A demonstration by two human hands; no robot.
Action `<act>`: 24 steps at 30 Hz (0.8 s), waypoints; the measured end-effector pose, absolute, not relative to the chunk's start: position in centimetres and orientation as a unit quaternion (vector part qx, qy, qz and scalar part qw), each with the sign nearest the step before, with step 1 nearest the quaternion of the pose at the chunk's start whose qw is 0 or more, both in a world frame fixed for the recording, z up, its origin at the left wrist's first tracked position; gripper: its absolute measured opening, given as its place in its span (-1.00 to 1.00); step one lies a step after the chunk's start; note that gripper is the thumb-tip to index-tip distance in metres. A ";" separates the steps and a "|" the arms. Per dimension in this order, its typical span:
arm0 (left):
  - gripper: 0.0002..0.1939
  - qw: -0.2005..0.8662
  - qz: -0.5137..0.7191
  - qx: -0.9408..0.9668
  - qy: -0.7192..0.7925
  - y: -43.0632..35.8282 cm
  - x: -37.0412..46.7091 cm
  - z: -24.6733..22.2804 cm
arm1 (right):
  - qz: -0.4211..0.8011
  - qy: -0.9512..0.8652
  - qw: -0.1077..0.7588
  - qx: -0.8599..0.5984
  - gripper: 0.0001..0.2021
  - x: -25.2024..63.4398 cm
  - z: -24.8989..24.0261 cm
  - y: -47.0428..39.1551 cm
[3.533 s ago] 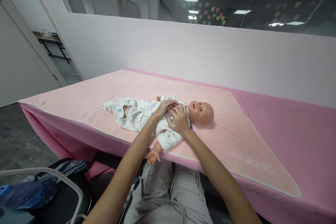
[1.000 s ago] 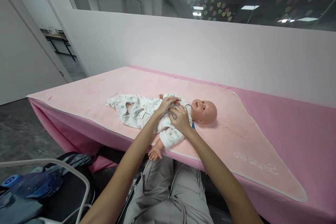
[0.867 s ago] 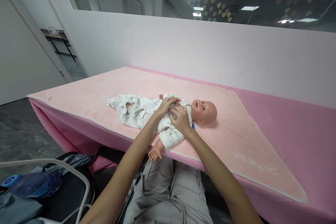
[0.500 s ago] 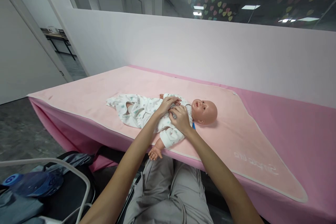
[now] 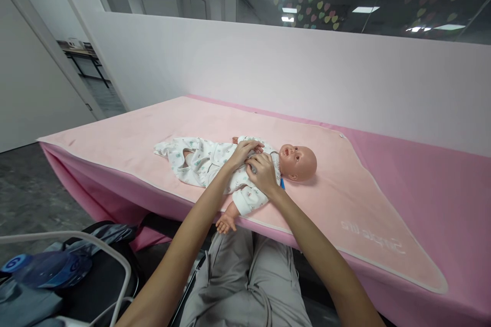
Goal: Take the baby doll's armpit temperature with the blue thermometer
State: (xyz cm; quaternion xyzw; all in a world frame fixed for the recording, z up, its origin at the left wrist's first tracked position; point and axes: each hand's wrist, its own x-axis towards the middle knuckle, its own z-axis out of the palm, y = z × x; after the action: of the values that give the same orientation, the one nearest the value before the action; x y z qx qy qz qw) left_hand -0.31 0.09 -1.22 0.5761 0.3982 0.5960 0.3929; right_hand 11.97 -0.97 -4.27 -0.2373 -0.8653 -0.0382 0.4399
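A bald baby doll (image 5: 298, 162) in white patterned clothes (image 5: 199, 161) lies on its back on a pale pink mat (image 5: 345, 189), its head to the right. My left hand (image 5: 245, 152) rests on the doll's chest with its fingers curled at the clothes. Just to the right, my right hand (image 5: 263, 171) is on the upper chest, its fingers bent inward at the cloth. What the fingertips hold, if anything, is too small to make out. A bit of blue shows beside the doll's neck.
A pink cloth (image 5: 452, 189) covers the table under the mat. Behind stands a white wall (image 5: 307, 71) with a window above it. At the lower left, a blue-capped bottle (image 5: 53, 270) and grey cloth lie on a black chair (image 5: 103, 286).
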 end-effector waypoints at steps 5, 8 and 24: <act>-0.73 0.385 0.604 0.577 0.392 0.3 -0.4 -1.4 | -0.051 -0.868 0.434 -0.234 -0.83 12.0 -4.3 -1.0; -0.73 0.375 0.604 0.581 0.397 0.3 -0.4 -1.3 | -0.056 -0.875 0.423 -0.229 -0.82 12.1 -4.1 -1.2; -0.75 0.408 0.629 0.545 0.375 -0.1 -0.1 -0.8 | -0.097 -0.873 0.428 -0.214 -0.80 12.2 -3.9 -1.6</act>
State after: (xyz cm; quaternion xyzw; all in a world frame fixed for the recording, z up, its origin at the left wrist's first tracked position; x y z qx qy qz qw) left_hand -0.12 -0.11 -0.84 0.5450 0.3752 0.6291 0.4079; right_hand 12.20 -1.62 -3.93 -0.2137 -0.8726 -0.0965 0.4285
